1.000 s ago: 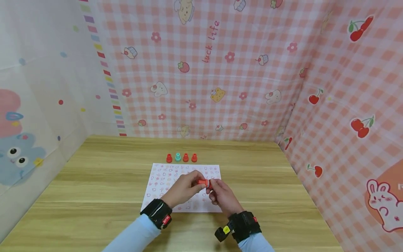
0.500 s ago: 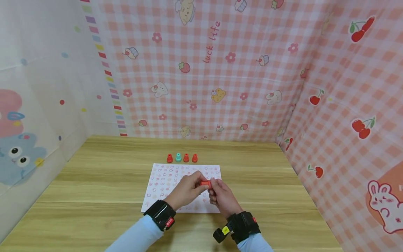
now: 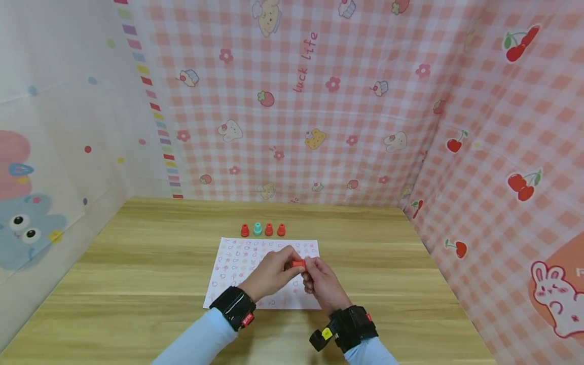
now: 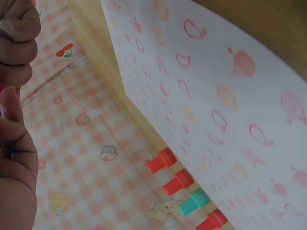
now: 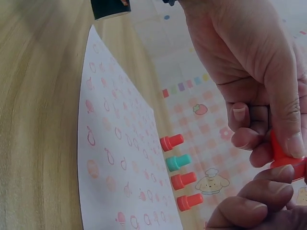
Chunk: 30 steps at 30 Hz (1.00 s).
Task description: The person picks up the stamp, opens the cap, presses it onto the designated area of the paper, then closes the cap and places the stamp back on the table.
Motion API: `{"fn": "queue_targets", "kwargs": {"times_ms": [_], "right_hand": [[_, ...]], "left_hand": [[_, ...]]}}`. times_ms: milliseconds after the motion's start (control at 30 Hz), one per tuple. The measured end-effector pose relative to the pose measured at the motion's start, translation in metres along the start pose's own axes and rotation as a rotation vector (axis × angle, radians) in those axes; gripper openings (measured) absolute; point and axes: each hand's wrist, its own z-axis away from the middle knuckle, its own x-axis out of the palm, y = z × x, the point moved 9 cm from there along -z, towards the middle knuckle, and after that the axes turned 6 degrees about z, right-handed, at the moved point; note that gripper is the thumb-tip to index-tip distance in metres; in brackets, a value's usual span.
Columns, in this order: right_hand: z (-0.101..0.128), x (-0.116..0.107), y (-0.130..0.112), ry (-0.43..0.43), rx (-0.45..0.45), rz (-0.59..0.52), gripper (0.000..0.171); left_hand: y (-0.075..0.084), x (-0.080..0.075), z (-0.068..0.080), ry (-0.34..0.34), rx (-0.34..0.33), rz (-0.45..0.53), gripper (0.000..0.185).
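Note:
Both hands meet over a white sheet of paper (image 3: 237,263) printed with small pink marks, also seen as the sheet (image 4: 225,100) and the sheet (image 5: 115,158). Between them is a small red stamp (image 3: 298,263): my left hand (image 3: 274,274) pinches one end and my right hand (image 3: 319,281) pinches the other. In the right wrist view the red stamp (image 5: 283,155) shows between the fingertips of both hands. The left wrist view shows only curled fingers (image 4: 17,38) at the frame's left edge.
A row of small stamps stands beyond the paper's far edge: red (image 3: 245,230), teal (image 3: 257,228), red (image 3: 268,229), red (image 3: 281,230). They sit on a wooden table (image 3: 137,274) enclosed by patterned cloth walls (image 3: 292,101).
Both hands with the red stamp stayed nearly in place, shifting slightly; the grip looks the same.

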Motion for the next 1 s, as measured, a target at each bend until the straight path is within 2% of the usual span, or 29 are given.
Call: {"fn": "queue_targets", "kwargs": {"times_ms": [233, 433, 533, 800, 1000], "right_hand": [[-0.0019, -0.0033, 0.0068, -0.004, 0.031, 0.031, 0.027], [-0.0033, -0.0053, 0.0081, -0.013, 0.026, 0.049, 0.031], [-0.0029, -0.0065, 0.0079, -0.008, 0.027, 0.068, 0.032], [-0.0033, -0.0029, 0.0083, -0.033, 0.03, 0.089, 0.034], [-0.0032, -0.0079, 0.0076, -0.006, 0.034, 0.1, 0.034]], "left_hand": [[-0.001, 0.0026, -0.0034, -0.041, 0.003, -0.056, 0.008], [-0.0014, 0.0011, -0.0064, -0.031, 0.029, -0.109, 0.006], [-0.0013, 0.0006, -0.0075, -0.035, 0.048, -0.118, 0.006], [-0.0028, -0.0023, -0.0053, -0.047, 0.041, -0.149, 0.007], [0.0018, -0.0008, -0.0084, -0.052, 0.068, -0.147, 0.008]]}}
